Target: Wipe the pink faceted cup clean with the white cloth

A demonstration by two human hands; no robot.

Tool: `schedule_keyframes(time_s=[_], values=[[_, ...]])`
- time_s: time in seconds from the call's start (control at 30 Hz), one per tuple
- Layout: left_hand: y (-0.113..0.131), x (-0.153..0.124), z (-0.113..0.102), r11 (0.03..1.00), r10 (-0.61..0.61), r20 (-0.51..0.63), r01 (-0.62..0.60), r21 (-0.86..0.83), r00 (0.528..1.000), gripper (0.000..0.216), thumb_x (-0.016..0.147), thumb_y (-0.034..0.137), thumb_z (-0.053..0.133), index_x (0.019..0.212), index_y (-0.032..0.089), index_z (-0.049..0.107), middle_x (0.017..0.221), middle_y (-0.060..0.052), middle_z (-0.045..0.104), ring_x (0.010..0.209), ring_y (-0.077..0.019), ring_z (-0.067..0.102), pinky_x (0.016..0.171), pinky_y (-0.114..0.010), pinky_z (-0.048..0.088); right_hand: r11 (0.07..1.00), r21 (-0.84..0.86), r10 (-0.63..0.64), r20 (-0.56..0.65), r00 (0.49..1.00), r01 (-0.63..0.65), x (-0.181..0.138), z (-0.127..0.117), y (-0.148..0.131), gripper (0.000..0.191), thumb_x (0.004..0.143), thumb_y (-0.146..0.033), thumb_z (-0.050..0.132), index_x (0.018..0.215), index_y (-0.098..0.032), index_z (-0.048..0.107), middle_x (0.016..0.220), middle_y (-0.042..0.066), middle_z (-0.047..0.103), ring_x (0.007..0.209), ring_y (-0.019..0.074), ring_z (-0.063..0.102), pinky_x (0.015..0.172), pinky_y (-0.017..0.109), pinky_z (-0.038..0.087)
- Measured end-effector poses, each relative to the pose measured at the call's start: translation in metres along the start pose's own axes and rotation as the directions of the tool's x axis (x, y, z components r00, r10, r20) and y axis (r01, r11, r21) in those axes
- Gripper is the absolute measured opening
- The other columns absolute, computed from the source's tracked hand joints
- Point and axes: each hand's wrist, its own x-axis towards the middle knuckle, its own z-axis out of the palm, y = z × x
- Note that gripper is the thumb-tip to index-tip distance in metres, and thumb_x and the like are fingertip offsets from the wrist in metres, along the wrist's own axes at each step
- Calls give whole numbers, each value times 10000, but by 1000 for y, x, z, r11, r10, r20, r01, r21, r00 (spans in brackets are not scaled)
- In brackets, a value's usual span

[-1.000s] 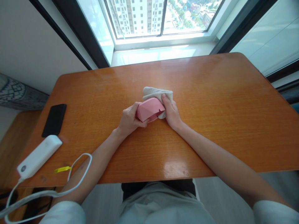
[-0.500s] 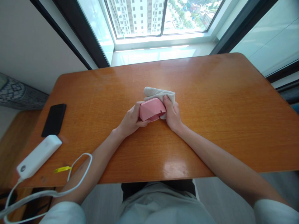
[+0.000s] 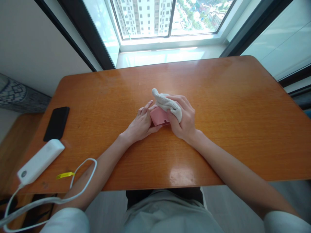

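Observation:
A small pink faceted object sits at the middle of the orange wooden table. My left hand holds its left side, fingers partly spread. My right hand grips a pale beige cloth and presses it over the top and right side of the pink object, which is mostly hidden beneath cloth and fingers.
A black phone lies at the table's left edge. In front of it lies a white power bank with a white cable and a yellow tag. A window sill runs behind the table.
My right hand has lifted the cloth over the top of the pink object, covering most of it. My left hand's fingers have loosened and spread along its left side.

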Motion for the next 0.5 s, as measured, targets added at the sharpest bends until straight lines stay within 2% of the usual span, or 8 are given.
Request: schedule_keyframes(time_s=[0.07, 0.17, 0.3, 0.37, 0.5], values=[[3, 2, 0, 999, -31, 11, 30, 30, 999, 841, 1076, 527, 651, 1752, 208, 267, 1803, -221, 370, 1758, -439, 151, 1364, -664, 290, 995, -89, -37, 44, 998, 41, 4, -2, -4, 368, 1112, -353, 523, 1405, -259, 725, 1315, 118, 798, 1237, 343, 731, 1058, 547, 598], [5, 3, 1, 997, -45, -2, 45, 68, 999, 834, 1050, 500, 693, 1733, 194, 324, 1794, -224, 387, 1749, -444, 180, 1363, -663, 295, 975, -196, -80, 125, 989, 104, 9, -5, -9, 356, 1100, -348, 551, 1389, -232, 723, 1301, 128, 806, 1240, 352, 718, 1033, 534, 583], [1, 0, 9, 992, -2, 14, 0, 123, 1000, 668, 1038, 474, 704, 1612, 190, 510, 1716, -219, 496, 1645, -460, 386, 1362, -699, 279, 949, -223, -152, 296, 943, 222, 10, -5, -18, 384, 1094, -413, 582, 1423, -249, 694, 1361, 113, 793, 1309, 360, 676, 1060, 544, 533], [-1, -2, 13, 993, 15, 4, -16, 115, 1000, 611, 1064, 442, 663, 1603, 195, 515, 1663, -196, 554, 1586, -434, 471, 1366, -687, 284, 943, -213, -168, 365, 916, 257, 8, -3, -22, 401, 1083, -437, 604, 1427, -247, 689, 1381, 111, 786, 1327, 372, 660, 1076, 559, 510], [3, -1, 11, 994, 4, -57, 3, 112, 998, 660, 1047, 427, 687, 1629, 191, 481, 1615, -190, 592, 1572, -440, 489, 1363, -692, 284, 944, -210, -166, 358, 919, 253, 6, 0, -20, 401, 1080, -432, 614, 1435, -256, 681, 1380, 109, 784, 1317, 373, 663, 1070, 560, 507]])
